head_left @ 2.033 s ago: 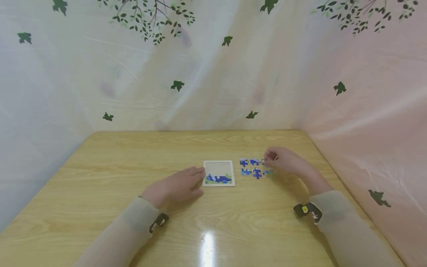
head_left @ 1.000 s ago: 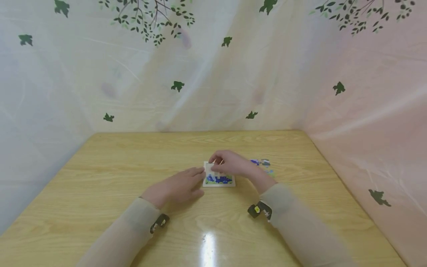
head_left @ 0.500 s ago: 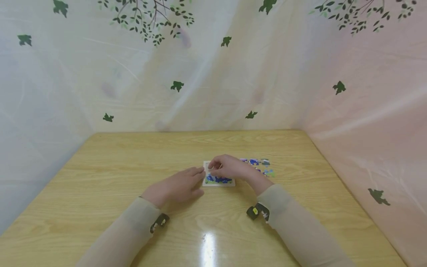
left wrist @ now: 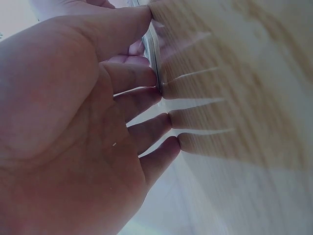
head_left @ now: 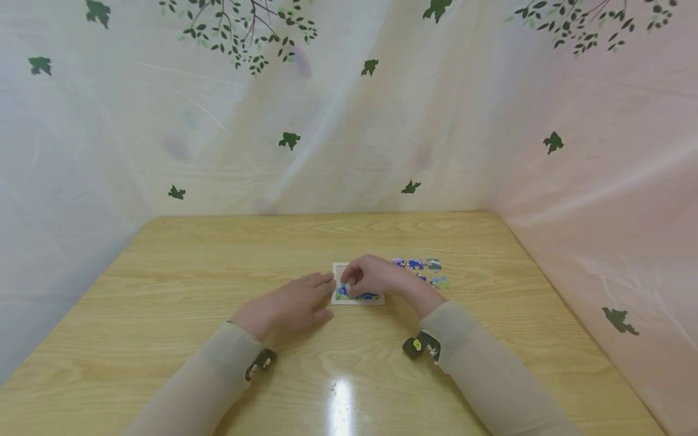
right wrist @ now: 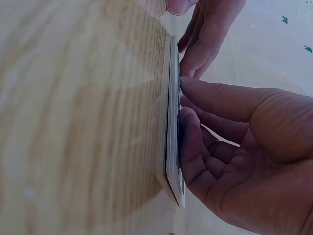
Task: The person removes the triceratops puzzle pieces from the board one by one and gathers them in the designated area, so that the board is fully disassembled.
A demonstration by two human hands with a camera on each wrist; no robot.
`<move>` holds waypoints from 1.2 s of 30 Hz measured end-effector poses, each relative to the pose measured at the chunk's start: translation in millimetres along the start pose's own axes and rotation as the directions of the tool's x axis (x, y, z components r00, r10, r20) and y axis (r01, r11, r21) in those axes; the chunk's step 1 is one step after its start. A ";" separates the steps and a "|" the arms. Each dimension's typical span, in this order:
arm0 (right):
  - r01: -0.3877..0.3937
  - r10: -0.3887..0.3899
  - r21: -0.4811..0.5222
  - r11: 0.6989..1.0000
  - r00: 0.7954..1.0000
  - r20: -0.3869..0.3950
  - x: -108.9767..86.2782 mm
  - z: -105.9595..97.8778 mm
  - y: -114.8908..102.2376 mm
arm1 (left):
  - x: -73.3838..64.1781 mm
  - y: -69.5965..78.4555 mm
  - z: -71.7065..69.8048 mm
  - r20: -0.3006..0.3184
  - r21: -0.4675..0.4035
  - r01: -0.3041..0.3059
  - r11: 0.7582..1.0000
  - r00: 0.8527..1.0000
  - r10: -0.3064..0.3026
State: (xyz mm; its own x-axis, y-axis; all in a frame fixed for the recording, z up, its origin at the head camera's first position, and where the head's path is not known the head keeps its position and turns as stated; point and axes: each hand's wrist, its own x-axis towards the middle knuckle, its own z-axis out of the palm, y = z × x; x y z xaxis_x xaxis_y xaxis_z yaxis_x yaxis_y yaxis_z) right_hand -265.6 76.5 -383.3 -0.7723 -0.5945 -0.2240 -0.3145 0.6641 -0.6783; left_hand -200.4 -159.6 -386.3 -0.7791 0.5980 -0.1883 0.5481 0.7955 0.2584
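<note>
A small square puzzle tray (head_left: 358,303) with a pale frame lies flat on the table, and assembled pieces with a blue animal on green (head_left: 342,292) fill its near part. My left hand (head_left: 286,303) lies with fingers extended, its fingertips at the tray's left edge; the left wrist view shows them touching down beside it. Over the middle of the tray, my right hand (head_left: 376,275) pinches a puzzle piece, mostly hidden by the fingers. In the right wrist view, thumb and curled fingers (right wrist: 193,144) are right at the tray's top face.
To the right of the tray lie several loose puzzle pieces (head_left: 415,264) in two rows, partly covered by the right hand and wrist. The wooden table (head_left: 218,254) meets a pale curtain (head_left: 349,169) printed with leaves. Each wrist wears a black device (head_left: 420,345).
My right hand has moved left from the loose pieces to the tray with a puzzle piece and has since lowered slightly there. The left hand has stayed at the tray's left edge.
</note>
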 end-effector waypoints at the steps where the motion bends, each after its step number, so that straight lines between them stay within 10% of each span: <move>1: 0.003 -0.003 -0.001 1.000 1.000 0.002 -0.1 0.2 -0.2 | 0.2 -0.3 0.3 0.001 0.001 -0.002 1.000 1.000 0.002; 36: 0.051 -0.050 0.039 0.998 0.998 -0.036 0.5 4.4 -1.7 | 6.5 -12.9 7.2 -0.018 -0.001 -0.066 0.998 0.998 0.066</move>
State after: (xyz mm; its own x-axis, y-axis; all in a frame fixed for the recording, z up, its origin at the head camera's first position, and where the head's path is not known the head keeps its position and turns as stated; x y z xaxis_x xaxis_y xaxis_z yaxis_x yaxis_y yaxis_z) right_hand -263.0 73.1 -385.3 -0.7750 -0.6102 -0.1646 -0.3320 0.6146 -0.7155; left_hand -210.4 -165.3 -397.7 -0.7461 0.6477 -0.1541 0.5985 0.7539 0.2709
